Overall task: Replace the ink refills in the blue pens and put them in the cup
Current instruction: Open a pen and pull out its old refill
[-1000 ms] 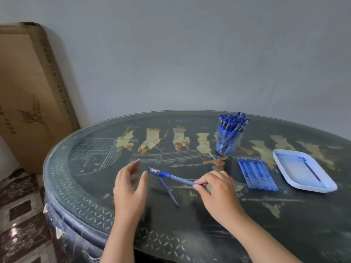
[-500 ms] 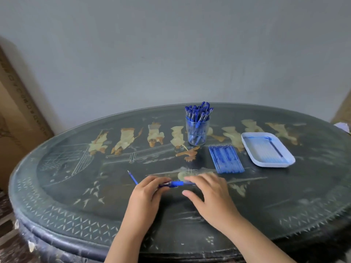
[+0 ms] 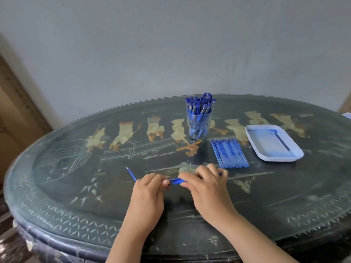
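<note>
Both hands grip one blue pen [image 3: 175, 181] just above the dark table [image 3: 266, 196]. My left hand [image 3: 150, 188] pinches its left end and my right hand [image 3: 203, 184] covers its right half. A thin blue refill [image 3: 131, 174] lies on the table and sticks out up-left from behind my left hand. At the back middle stands a clear cup [image 3: 199, 124] full of capped blue pens. Right of the cup, a row of blue refills [image 3: 228, 153] lies side by side.
A white tray [image 3: 273, 142] holding one thin refill sits at the far right. The table is a dark oval with painted figures under glass. A cardboard box [image 3: 13, 118] leans against the wall on the left. The grey wall is close behind the table.
My left hand went from open beside the pen to gripping its end. The pen came down from a tilted hold to level near the table. The camera view swung right.
</note>
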{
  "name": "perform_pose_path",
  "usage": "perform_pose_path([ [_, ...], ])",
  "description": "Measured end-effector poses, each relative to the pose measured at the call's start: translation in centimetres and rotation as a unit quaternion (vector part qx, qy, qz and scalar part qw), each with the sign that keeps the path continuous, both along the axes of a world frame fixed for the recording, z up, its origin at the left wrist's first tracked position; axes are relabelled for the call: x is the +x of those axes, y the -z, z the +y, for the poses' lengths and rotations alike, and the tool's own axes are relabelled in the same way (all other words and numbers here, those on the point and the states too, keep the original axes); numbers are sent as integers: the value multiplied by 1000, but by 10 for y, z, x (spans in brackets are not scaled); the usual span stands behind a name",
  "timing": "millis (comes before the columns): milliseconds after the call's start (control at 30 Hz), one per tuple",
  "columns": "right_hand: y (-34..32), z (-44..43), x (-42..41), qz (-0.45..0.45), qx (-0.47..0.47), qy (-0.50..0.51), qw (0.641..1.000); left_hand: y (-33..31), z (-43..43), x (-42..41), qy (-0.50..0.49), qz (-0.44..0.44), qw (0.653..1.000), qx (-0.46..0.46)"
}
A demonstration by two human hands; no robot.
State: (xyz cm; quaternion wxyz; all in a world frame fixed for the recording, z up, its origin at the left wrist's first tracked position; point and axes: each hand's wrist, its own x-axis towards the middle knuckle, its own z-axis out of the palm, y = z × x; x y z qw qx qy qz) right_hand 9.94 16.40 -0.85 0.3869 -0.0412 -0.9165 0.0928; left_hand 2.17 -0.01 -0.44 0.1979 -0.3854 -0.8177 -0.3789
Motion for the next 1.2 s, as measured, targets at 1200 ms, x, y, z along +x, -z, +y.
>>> perform_pose_path([
  [1200,4,6,0,-27,-85,40,995,-5,4,-2,-22,76,996,-29],
])
